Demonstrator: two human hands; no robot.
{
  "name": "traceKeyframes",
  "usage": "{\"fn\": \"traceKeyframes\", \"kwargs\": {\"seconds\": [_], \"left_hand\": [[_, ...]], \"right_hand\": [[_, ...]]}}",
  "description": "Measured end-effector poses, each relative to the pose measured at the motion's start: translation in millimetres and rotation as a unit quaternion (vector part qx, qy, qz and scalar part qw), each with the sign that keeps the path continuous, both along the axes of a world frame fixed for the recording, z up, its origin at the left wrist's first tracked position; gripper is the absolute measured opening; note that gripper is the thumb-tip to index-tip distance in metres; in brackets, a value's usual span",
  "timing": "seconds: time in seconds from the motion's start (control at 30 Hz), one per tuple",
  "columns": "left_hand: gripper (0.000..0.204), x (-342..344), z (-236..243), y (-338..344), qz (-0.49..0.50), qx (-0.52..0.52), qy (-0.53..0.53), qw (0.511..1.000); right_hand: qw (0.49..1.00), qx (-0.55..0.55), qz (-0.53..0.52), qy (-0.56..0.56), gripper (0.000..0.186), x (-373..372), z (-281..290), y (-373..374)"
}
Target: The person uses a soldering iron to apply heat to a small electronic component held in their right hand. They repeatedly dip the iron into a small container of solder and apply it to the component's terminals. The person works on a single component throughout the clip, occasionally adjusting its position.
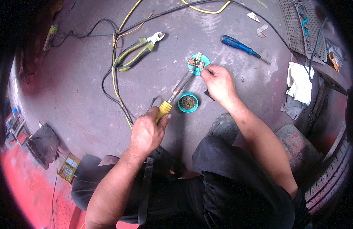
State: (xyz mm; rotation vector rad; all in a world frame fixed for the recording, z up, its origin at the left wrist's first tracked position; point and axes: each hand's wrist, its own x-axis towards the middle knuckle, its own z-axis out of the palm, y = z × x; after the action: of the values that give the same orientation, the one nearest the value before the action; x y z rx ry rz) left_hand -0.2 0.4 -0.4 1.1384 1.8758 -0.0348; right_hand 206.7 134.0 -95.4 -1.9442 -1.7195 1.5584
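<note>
My left hand (147,131) is wrapped around the yellow handle of a soldering iron (181,84), whose shaft slants up and to the right. Its tip reaches a small brown-and-black electronic part (199,58) lying on a turquoise round lid (207,61). At the lid's lower right edge, my right hand (221,84) is closed in a pinch; whatever sits between its fingertips is too small to tell. Just below the iron's shaft stands a round tin with a turquoise rim (188,111) and dark, crumbly contents. A dark flat object (209,94) is partly hidden by my right hand.
Cutting pliers (135,53) with green-black handles lie at the upper left, a blue screwdriver (239,45) at the upper right. Black and yellow cables (116,76) cross the floor. On the right are a white cloth (299,82), a perforated panel (302,34) and a tyre (331,175).
</note>
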Motion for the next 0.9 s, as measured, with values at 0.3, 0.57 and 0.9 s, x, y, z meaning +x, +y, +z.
{"fn": "traceKeyframes", "kwargs": {"seconds": [0.3, 0.57, 0.9], "left_hand": [[0.039, -2.3, -3.6, -1.7, 0.0, 0.008, 0.008, 1.0], [0.04, -3.3, -2.9, -1.0, -0.001, 0.004, 0.006, 1.0], [0.04, -3.5, -1.8, 0.0, -0.003, 0.001, 0.01, 1.0]], "right_hand": [[1.0, -0.022, 0.008, -0.02, 0.032, -1.5, 3.5, 2.8], [0.999, -0.025, 0.009, -0.023, 0.033, -1.8, 4.7, 3.6], [1.0, -0.005, 0.009, -0.012, 0.032, -0.9, 0.0, 1.3]]}}
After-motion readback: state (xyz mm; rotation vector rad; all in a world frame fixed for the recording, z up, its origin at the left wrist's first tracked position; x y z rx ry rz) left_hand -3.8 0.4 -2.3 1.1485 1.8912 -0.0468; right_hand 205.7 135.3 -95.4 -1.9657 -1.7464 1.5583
